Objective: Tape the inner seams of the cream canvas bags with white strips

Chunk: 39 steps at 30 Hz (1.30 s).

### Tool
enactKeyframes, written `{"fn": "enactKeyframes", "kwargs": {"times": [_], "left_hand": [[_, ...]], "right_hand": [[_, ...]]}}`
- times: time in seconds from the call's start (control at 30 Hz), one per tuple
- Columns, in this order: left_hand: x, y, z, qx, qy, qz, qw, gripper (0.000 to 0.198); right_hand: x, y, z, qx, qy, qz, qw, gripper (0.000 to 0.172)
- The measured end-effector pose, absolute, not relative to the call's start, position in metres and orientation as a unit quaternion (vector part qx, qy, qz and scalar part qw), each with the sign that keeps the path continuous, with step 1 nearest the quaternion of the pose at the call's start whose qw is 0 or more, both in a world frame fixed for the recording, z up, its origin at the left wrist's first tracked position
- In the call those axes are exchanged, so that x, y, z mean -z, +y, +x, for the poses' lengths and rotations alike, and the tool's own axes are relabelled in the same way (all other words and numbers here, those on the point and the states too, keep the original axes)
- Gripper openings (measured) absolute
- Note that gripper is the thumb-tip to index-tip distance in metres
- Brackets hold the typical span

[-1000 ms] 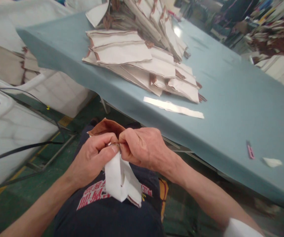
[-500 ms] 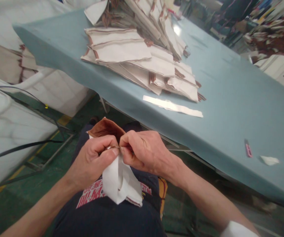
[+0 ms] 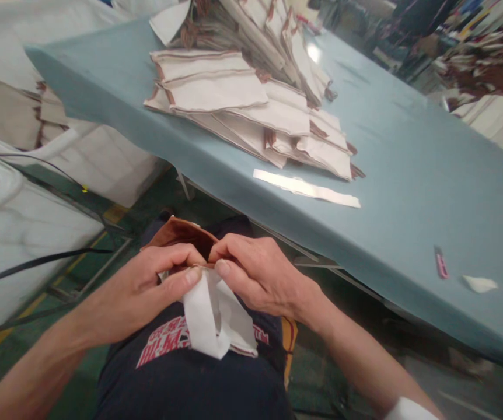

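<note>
Above my lap, a white cloth bag [image 3: 240,318] with a brown lining is held by its edge, its brown inside facing away from me. My left hand [image 3: 159,280] pinches the rim from the left, thumb on the near side. My right hand [image 3: 260,271] grips the same rim just to the right, thumb and forefinger pressed together. Below the fingers a white strap [image 3: 203,321] hangs down in a loop. Part of the bag is hidden behind both hands.
A blue-covered table [image 3: 409,192] stands in front, bearing a pile of cream cloth pieces with brown edging [image 3: 220,87], a white strip [image 3: 306,189], a pink thread cutter or small knife [image 3: 441,263] and a white scrap [image 3: 479,284]. White bins [image 3: 28,245] stand at left.
Both hands have shifted slightly along the rim, and the fingertips are a little farther apart. The brown-lined mouth sits lower and spreads more to the left.
</note>
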<state>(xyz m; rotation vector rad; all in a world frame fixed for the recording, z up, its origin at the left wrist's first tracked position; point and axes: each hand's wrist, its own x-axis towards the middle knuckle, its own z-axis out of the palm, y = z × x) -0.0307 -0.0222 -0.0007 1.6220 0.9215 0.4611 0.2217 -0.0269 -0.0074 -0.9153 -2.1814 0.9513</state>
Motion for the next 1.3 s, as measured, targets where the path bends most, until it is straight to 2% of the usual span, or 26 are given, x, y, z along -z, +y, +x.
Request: {"fn": "enactKeyframes", "kwargs": {"times": [0.1,0.27,0.47,0.6,0.73,0.9,1.1,1.3], "left_hand": [[0.002,-0.019,-0.044,-0.173,0.363,0.702,0.587,0.041],[0.002,-0.011,-0.045,-0.153,0.377,0.681,0.609,0.063],[0.003,-0.008,-0.044,-0.099,0.335,0.671,0.654,0.050],[0.007,-0.024,-0.049,-0.094,0.347,0.749,0.557,0.045],[0.016,-0.043,-0.050,-0.154,0.348,0.816,0.435,0.039],[0.024,-0.051,-0.051,-0.224,0.344,0.835,0.365,0.036],[0.018,-0.040,-0.046,-0.262,0.338,0.792,0.436,0.040],[0.028,-0.036,-0.036,-0.242,0.366,0.735,0.517,0.047]], "right_hand": [[0.010,-0.026,0.222,-0.344,-0.832,-0.321,0.295,0.025],[0.012,-0.028,0.215,-0.322,-0.843,-0.327,0.280,0.017],[0.012,-0.031,0.208,-0.301,-0.849,-0.326,0.288,0.013],[0.016,-0.035,0.207,-0.304,-0.855,-0.311,0.284,0.015],[0.017,-0.036,0.208,-0.318,-0.858,-0.307,0.260,0.016],[0.010,-0.029,0.205,-0.351,-0.862,-0.309,0.194,0.040],[0.018,-0.029,0.201,-0.348,-0.870,-0.258,0.237,0.048],[0.033,-0.045,0.201,-0.159,-0.902,-0.292,0.276,0.050]]}}
